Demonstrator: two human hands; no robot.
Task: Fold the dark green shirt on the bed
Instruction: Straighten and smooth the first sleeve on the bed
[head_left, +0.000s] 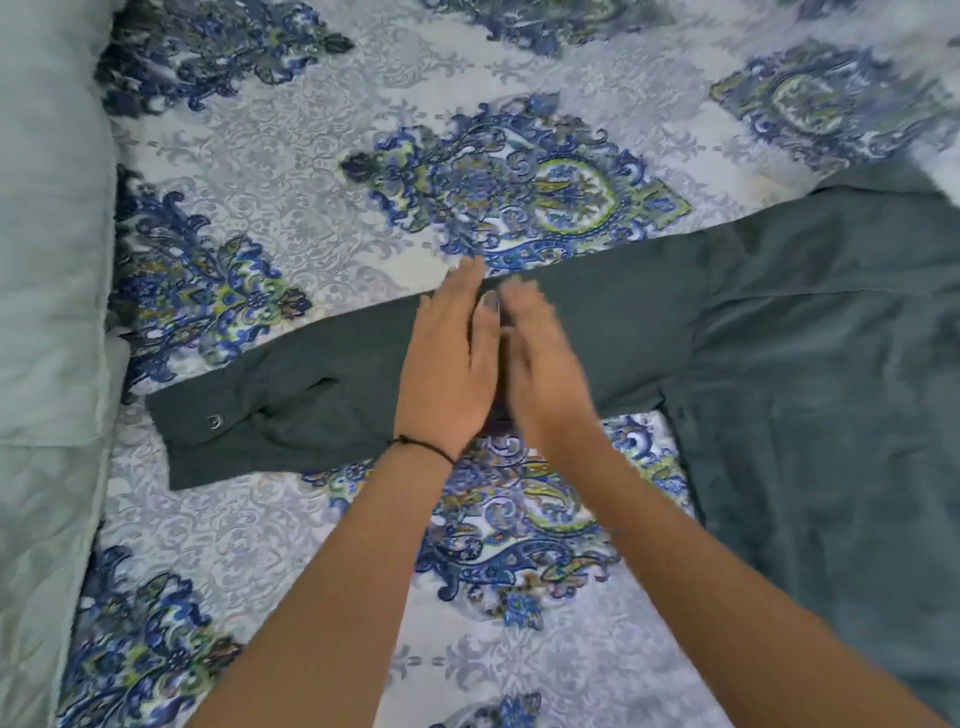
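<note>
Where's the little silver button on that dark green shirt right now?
In the head view, the small silver button sits on the outstretched sleeve cuff of the dark green shirt, at the far left, near the pale green quilted bedding.

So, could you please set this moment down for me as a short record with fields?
shirt: dark green, body at the right on the bedspread
sleeve: stretched out to the left, lying flat
cuff: at the sleeve's left end, button showing
left hand: flat on the mid-sleeve, fingers straight, black thread on the wrist
right hand: flat on the sleeve beside the left hand, blurred
quilt: pale green, along the left edge
fold: sleeve not yet laid over the body
</note>
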